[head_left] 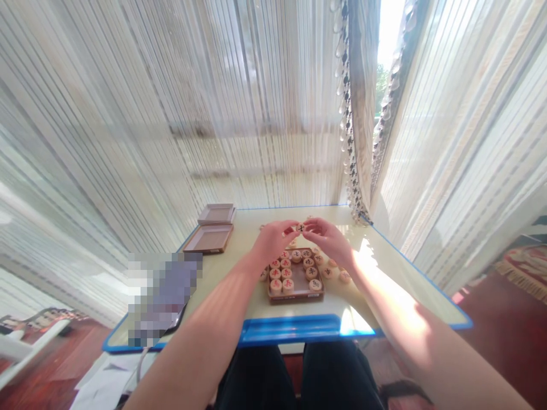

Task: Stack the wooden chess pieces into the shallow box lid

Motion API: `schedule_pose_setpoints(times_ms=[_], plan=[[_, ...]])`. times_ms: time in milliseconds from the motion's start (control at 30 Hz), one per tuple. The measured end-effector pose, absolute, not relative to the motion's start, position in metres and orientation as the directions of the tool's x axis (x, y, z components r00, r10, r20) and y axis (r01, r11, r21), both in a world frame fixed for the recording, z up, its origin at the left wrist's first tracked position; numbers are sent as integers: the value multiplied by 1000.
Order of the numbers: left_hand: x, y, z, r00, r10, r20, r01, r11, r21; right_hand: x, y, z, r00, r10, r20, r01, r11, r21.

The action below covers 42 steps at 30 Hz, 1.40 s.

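Observation:
A round Chinese chess piece [301, 228] with a dark character is held upright between both hands, above the far edge of a shallow box. My left hand [277, 238] pinches it from the left, and my right hand [327, 236] grips its right side. Below them, the brown-rimmed box [296, 298] holds several pieces: red-marked pieces [287, 273] stand in two columns on the left, dark-marked pieces [311, 272] along the right and far side. Part of the box floor shows bare in the middle. Loose pieces [328, 272] lie on the table to its right; others behind are partly hidden by my hands.
Two shallow box parts [209, 239] lie at the table's far left. A blurred, pixelated object [168, 296] lies at the left edge with a cable. The pale table [231, 285] has a blue rim, and striped curtains [222, 102] hang behind it.

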<state>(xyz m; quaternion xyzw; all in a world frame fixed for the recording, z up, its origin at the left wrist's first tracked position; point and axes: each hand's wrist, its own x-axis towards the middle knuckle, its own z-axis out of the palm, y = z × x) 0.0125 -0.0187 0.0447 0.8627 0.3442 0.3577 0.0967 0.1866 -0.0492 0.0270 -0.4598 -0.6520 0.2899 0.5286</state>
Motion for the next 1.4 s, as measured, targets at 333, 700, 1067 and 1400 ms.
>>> schedule_pose_setpoints(times_ms=[333,700,1067,1400], plan=[[13,-19,45,523,644,558,506,-762,405,190,-49,22,-51,794,606,544,531,-650],[11,-21,48,548,654,522,491,-757,431,188,-56,29,-88,780,619,616,531,-582],[-1,-14,49,589,766,259,662,-640,390,189,-67,37,-333,822,462,703,543,-459],[0,-11,43,587,777,228,696,-628,347,180,-76,32,-515,814,268,743,580,-334]])
